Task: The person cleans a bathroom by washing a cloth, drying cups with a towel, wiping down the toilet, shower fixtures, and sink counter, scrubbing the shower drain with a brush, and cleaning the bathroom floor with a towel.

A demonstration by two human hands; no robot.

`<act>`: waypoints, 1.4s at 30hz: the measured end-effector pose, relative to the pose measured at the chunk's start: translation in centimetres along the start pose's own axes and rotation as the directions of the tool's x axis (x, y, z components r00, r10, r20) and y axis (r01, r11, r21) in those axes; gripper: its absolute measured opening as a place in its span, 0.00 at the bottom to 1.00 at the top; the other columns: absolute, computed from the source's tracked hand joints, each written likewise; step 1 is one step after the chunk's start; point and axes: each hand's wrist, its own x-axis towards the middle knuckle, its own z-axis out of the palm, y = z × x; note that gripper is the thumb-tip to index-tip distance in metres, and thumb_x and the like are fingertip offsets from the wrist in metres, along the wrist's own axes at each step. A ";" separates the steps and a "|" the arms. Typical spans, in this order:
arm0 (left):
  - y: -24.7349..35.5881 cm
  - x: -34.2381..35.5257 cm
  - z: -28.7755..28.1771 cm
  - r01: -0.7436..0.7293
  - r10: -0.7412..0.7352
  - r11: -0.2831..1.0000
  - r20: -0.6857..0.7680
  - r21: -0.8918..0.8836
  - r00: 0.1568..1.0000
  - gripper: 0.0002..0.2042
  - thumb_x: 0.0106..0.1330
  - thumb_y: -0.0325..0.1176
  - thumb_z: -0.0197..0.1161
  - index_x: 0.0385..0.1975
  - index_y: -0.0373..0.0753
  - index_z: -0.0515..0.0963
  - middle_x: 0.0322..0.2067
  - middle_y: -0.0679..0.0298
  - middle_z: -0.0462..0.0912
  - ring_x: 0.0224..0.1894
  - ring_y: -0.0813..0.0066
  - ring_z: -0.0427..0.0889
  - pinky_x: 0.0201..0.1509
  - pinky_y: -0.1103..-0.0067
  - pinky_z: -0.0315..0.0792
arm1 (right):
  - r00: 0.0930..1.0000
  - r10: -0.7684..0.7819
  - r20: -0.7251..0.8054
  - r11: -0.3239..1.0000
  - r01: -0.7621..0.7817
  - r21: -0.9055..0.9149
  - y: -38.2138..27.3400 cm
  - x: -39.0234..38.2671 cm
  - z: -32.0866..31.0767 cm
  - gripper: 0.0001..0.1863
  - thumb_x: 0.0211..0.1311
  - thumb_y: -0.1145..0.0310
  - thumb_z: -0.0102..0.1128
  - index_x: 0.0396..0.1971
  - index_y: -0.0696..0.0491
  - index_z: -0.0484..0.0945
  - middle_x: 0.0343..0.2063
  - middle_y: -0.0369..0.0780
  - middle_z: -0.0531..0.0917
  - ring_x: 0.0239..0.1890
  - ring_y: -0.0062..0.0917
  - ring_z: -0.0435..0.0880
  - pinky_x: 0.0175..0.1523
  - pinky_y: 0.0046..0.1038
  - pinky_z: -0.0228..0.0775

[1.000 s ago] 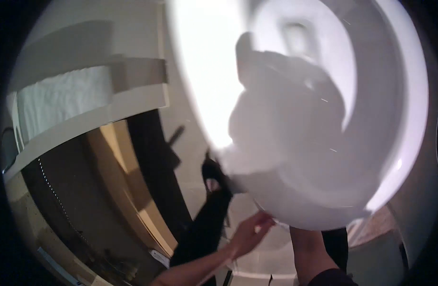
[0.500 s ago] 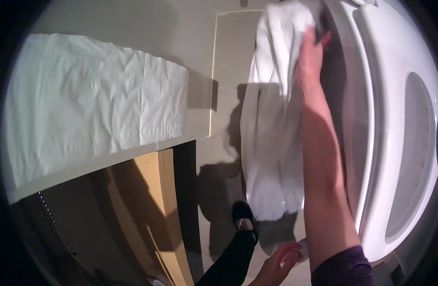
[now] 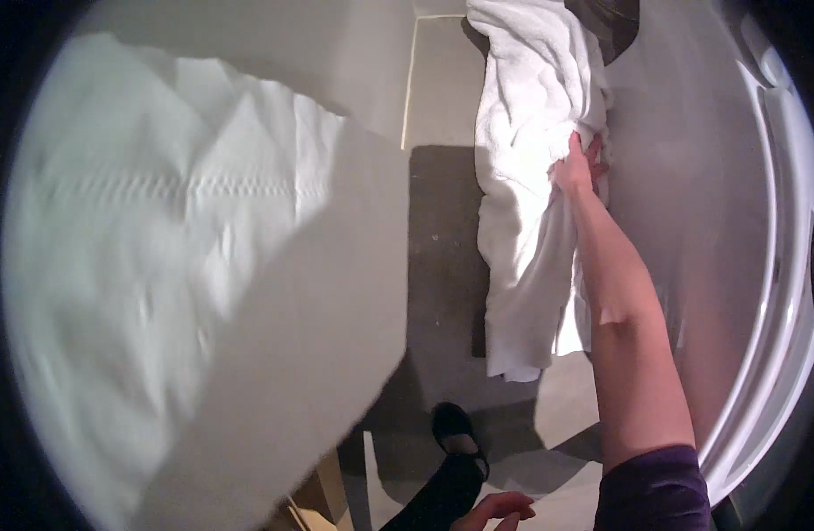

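Observation:
A long white terry towel [image 3: 522,203] stretches from the top of the view down its middle, rumpled into lengthwise folds. My right hand [image 3: 581,166] is on its right edge, fingers bent into the cloth and gripping it; some fingertips are hidden in the folds. The right forearm comes up from a dark purple sleeve. Low in the view, my left hand [image 3: 497,511] shows only in part, its fingers loosely bent and apart, with nothing seen in them. It stays away from the towel.
A big white creased sheet [image 3: 141,292] with an embossed dotted line fills the left. A glossy white toilet [image 3: 770,292] curves along the right. At the top stands a dark rounded object [image 3: 612,25]. My shoe [image 3: 454,425] is on the grey floor; wooden boards [image 3: 323,491] show below the sheet.
My right hand has come lower along the towel, which now lies more bunched and further right. The view has shifted, so the white sheet looms larger. My left hand has sunk toward the lower edge.

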 end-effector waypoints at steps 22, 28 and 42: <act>-15.8 -0.9 5.6 -0.104 0.439 0.653 -0.263 0.750 0.859 0.11 0.52 0.25 0.54 0.37 0.38 0.70 0.39 0.56 0.72 0.44 0.57 0.70 0.48 0.69 0.65 | 0.460 -0.685 0.565 0.614 0.782 0.107 21.3 -32.8 -3.0 0.14 0.52 0.65 0.51 0.40 0.38 0.76 0.57 0.29 0.61 0.62 0.37 0.49 0.56 0.34 0.62; -11.5 20.6 1.1 -0.276 0.735 -0.064 0.232 0.959 0.637 0.21 0.48 0.28 0.59 0.46 0.40 0.67 0.47 0.54 0.67 0.49 0.56 0.66 0.50 0.66 0.63 | 0.719 -0.371 0.587 0.845 0.524 -0.108 44.4 -33.3 -8.6 0.19 0.45 0.73 0.53 0.37 0.34 0.78 0.59 0.31 0.56 0.64 0.32 0.45 0.44 0.34 0.68; -8.9 11.1 -8.2 -0.112 0.195 0.951 -0.276 0.288 0.941 0.32 0.49 0.37 0.64 0.53 0.35 0.59 0.46 0.58 0.69 0.48 0.69 0.69 0.50 0.77 0.65 | 0.863 -0.461 0.205 0.839 0.500 -0.217 32.7 -39.8 -25.4 0.28 0.34 0.82 0.60 0.42 0.47 0.74 0.35 0.40 0.73 0.36 0.32 0.74 0.39 0.29 0.71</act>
